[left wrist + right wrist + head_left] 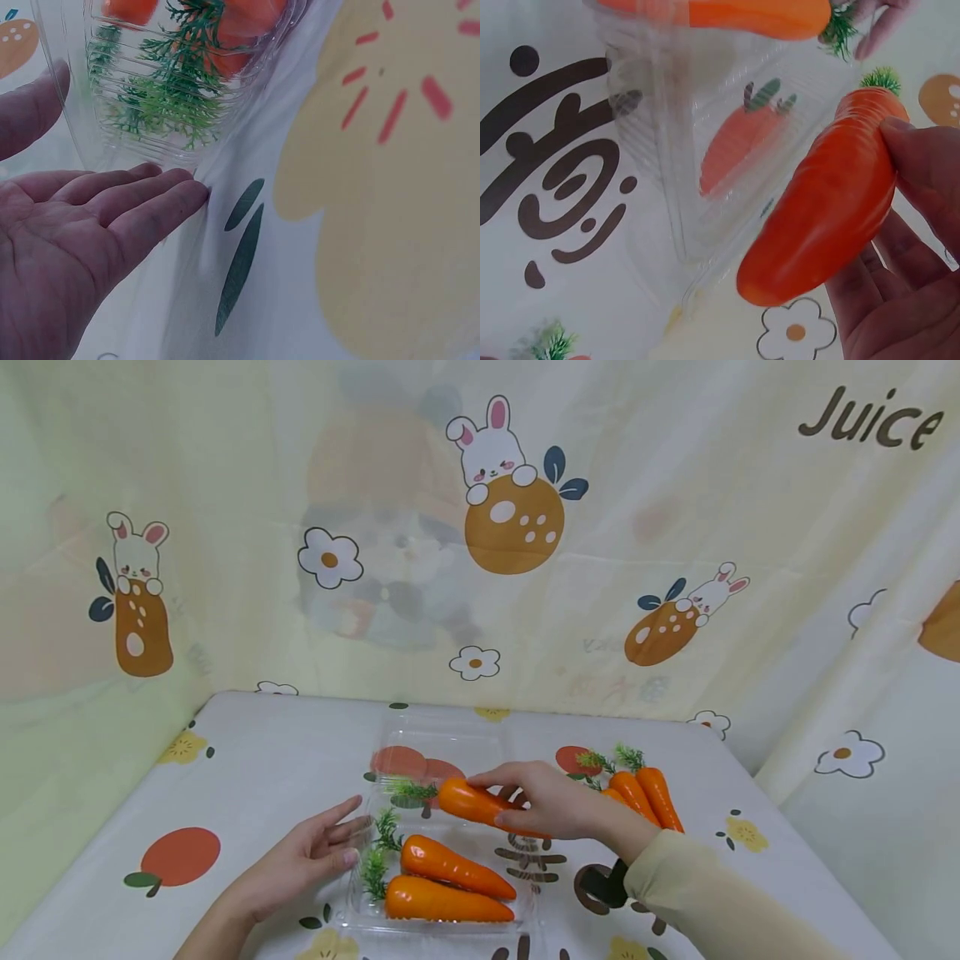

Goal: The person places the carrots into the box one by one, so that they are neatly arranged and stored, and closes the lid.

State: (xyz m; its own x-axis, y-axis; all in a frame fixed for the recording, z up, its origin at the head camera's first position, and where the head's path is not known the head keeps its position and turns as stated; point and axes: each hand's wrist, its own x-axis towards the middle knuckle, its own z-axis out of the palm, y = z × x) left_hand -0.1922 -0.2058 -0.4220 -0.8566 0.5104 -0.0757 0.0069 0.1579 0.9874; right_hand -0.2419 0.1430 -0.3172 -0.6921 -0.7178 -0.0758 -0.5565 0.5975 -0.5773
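Note:
Over the back part of a clear plastic container (438, 928), my right hand (551, 802) pinches an orange carrot (468, 802) with green leaves pointing left. The right wrist view shows that carrot (825, 202) between thumb and fingers, above the clear plastic. Two carrots (457, 864) (446, 900) lie side by side in the container's front part, leaves to the left. My left hand (300, 860) is at the container's left side, fingers extended; in the left wrist view the hand (82, 225) has its thumb and fingertips around the clear wall (150, 150).
Several more carrots (656, 793) lie together on the right of the patterned tablecloth (262, 777). A clear lid (442, 739) stretches behind the container. A black object (606, 885) is partly behind my right sleeve. A printed curtain (375, 485) hangs at the back and sides.

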